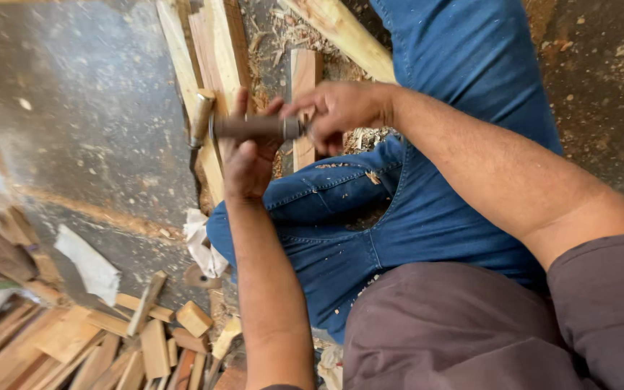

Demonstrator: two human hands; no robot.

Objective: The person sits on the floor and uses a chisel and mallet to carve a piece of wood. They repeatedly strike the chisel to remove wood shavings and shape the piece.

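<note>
Two hands are busy at once here, and you have both of them over the long pale strip of wood that lies on the concrete floor ahead of your knee. Your right hand has its fingers wrapped tight round the dark brown handle of a hammer-like tool, which lies crosswise in the air just above the strip; its head is blurred, so you cannot read from this view whether it is meeting anything. Your left hand sits under that handle with its fingers half curled toward a light wooden-handled tool standing against the strip; whether those fingers truly grip it is hidden by the dark handle. Judging by the shavings and chips scattered on the floor and on your blue jeans, a fair amount of cutting looks to be behind you. The strip itself shows no finished shape that can be made out, so the work on it appears to be mid-way, not closed. Many cut blocks and offcuts lie piled at the lower left, well apart from your hands.
</note>
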